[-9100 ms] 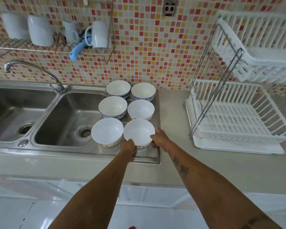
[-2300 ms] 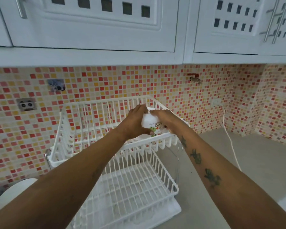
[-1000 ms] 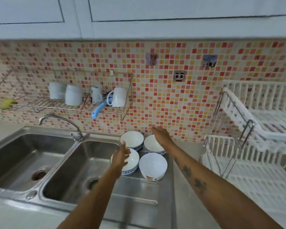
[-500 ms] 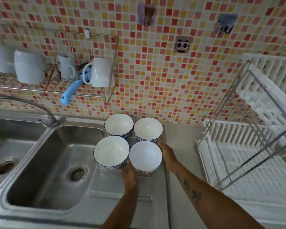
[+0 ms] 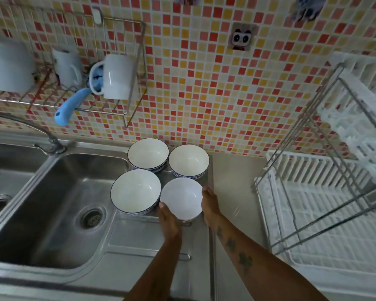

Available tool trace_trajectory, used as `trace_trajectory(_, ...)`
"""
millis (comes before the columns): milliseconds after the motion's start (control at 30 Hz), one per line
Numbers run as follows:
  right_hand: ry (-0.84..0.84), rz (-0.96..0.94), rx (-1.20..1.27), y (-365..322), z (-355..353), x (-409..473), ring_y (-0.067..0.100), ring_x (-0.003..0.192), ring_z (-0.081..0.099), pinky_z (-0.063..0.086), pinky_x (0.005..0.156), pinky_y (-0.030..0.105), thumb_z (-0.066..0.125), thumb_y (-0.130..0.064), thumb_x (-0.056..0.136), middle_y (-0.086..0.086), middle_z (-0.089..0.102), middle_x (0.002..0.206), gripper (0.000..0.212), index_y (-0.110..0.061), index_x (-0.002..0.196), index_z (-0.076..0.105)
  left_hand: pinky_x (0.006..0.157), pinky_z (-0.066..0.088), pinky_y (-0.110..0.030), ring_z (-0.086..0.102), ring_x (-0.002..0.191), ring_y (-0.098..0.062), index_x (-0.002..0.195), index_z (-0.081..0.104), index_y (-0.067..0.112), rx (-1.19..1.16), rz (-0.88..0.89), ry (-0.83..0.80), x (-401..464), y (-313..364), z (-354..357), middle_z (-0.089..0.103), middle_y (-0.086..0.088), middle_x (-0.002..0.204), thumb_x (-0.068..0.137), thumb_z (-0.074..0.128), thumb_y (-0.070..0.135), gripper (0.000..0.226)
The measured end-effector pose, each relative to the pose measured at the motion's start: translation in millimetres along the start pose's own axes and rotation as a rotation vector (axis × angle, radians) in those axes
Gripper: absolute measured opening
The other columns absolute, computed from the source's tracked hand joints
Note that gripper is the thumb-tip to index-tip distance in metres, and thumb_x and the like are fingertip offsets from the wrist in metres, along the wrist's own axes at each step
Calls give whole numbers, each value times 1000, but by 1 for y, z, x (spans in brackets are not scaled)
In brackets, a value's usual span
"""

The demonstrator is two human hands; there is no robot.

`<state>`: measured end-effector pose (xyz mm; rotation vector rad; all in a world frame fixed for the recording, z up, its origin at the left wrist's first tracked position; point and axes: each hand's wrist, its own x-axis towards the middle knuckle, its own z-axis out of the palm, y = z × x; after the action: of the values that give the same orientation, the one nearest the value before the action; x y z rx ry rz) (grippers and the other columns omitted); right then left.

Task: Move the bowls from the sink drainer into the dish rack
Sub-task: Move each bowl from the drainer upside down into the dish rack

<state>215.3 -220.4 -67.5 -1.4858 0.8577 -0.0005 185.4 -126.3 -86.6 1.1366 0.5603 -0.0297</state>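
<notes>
Several bowls stand upright on the steel sink drainer. The nearest is a plain white bowl; my left hand grips its near-left rim and my right hand holds its right side. A blue-rimmed bowl touches it on the left. Two more blue-patterned bowls, a back left bowl and a back right bowl, sit against the tiled wall. The white two-tier dish rack stands on the counter to the right; its visible lower tier holds nothing.
A double steel sink with a curved tap lies to the left. A wire wall shelf above it carries white mugs and a blue-handled brush. Beige counter separates the drainer from the rack.
Both hands have closed in on the plain white bowl from its sides, and the view has tilted down and closer. Earlier, I set another bowl into the rack's top tier.
</notes>
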Motion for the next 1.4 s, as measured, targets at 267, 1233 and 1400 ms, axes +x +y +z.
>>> trace_trajectory(267,12,43,70,-11,-1,-15,39,110,55,47,93,42,39,-18,98,26,58,126,34,6,115,58,105,43,-57,53,125,-38,136,45,28,-39,-28,-6,0,-3,-4,50,-12,143,99,27,54,49)
trace_trajectory(1233,493,-1117,625,-251,-361,-289,23,101,58,49,89,38,36,-20,102,-3,64,97,30,-23,85,61,100,46,-55,56,118,-40,133,54,18,49,-252,-1508,-353,228,246,53,-21,140,91,42,57,58)
trace_trajectory(1400,523,-1147,608,-243,-422,-283,21,106,58,49,88,32,35,-12,101,0,63,109,32,-28,95,63,101,47,-58,69,98,-46,139,42,13,123,-447,-1635,-372,215,286,64,-25,117,86,54,60,72)
